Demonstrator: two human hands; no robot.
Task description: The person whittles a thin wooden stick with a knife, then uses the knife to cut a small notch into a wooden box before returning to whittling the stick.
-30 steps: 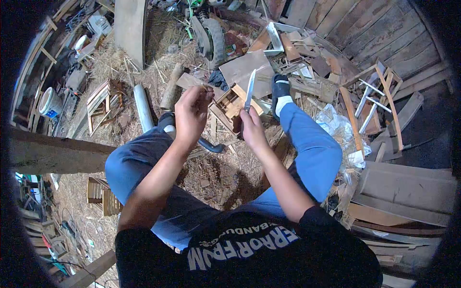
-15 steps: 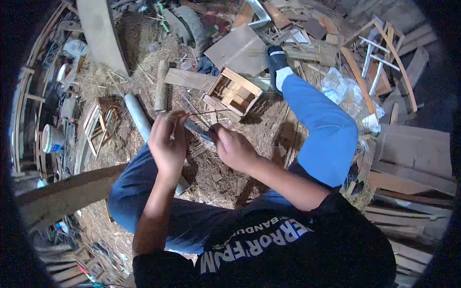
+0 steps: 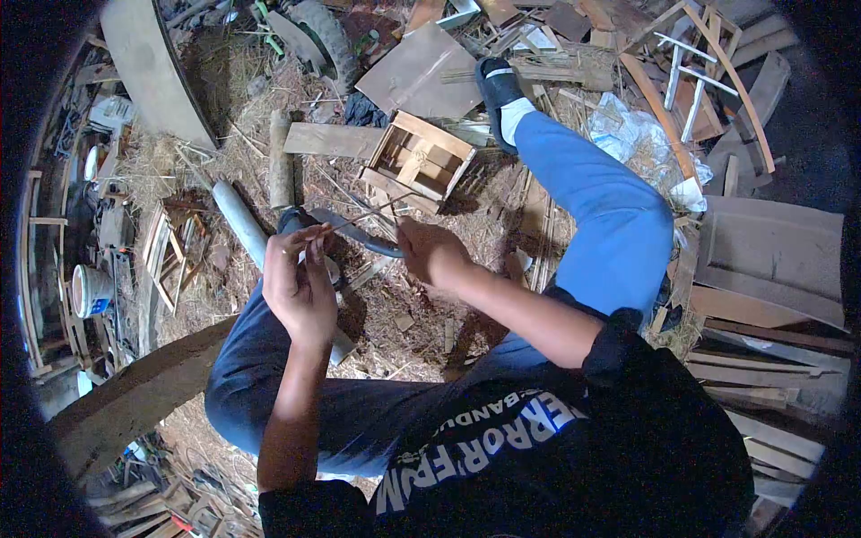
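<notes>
My left hand [image 3: 300, 287] is closed in a pinch on a thin wooden stick [image 3: 363, 215], which slants up to the right across the floor behind it. My right hand [image 3: 435, 251] is curled into a fist to the right of it. A curved grey blade-like tool [image 3: 359, 235] runs from near the left fingertips to the right fist; its handle is hidden in the fingers. Just beyond both hands is a small wooden box frame [image 3: 423, 161] with slats inside, tilted on the floor.
My legs spread around the work spot, with a sandalled foot [image 3: 500, 94] at upper right. A grey pipe [image 3: 240, 220] and a short log [image 3: 282, 161] lie left of the box. Boards [image 3: 771, 251] are stacked at right. A white bucket [image 3: 91, 291] stands far left.
The view has shifted a little. My left hand has moved slightly down, apart from the right hand, and the thin stick and curved grey tool show more fully between the hands.
</notes>
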